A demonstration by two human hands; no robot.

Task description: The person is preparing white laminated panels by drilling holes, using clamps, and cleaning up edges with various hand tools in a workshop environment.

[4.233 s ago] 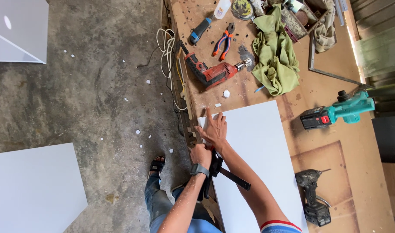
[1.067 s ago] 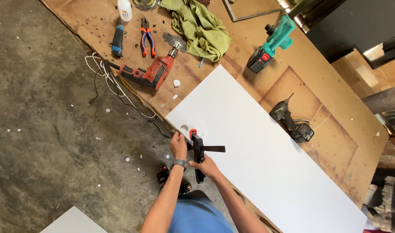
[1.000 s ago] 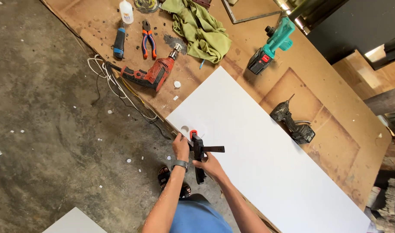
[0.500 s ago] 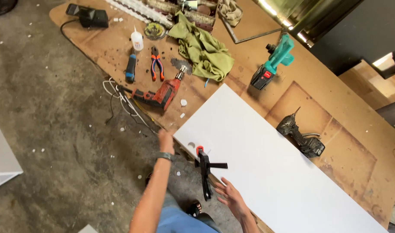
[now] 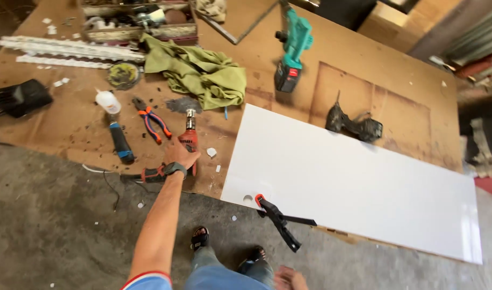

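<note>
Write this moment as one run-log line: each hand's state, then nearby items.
left hand: on red drill | right hand: empty, low, blurred | bar clamp: on white panel edge | pliers: beside drill

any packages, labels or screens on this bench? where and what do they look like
No screens or signs show.
Small bottle: left on the bench, near the pliers; white, lying on its side.
Round tin: above the bottle, beside the green cloth; yellowish, dirty lid.
Any label print is too small to tell.

Left hand (image 5: 180, 156) now on red drill (image 5: 189, 140), apparently.
</note>
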